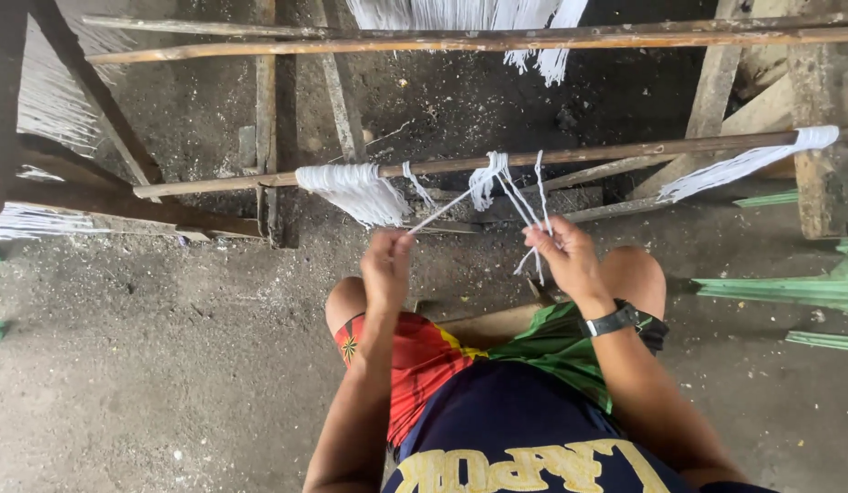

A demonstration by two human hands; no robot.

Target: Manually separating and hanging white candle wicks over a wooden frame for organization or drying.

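A long wooden rod [588, 155] runs across in front of me with bundles of white thread [355, 190] wrapped on it. My left hand [385, 267] pinches a single taut white strand that leads up to a knot of threads [486, 176] on the rod. Several loose white strands hang from that same knot, and my right hand [561, 256] holds them with its fingers spread among them. A black watch [611, 320] sits on my right wrist. Both hands are just below the rod, above my knees.
A second wooden rod [442, 41] lies farther up with more white thread [469, 16] hanging. Another white bundle [743, 164] sits on the near rod at right. Wooden frame pieces [268, 119] stand on the dirty concrete floor [150, 365]. Green strips [789, 290] lie at right.
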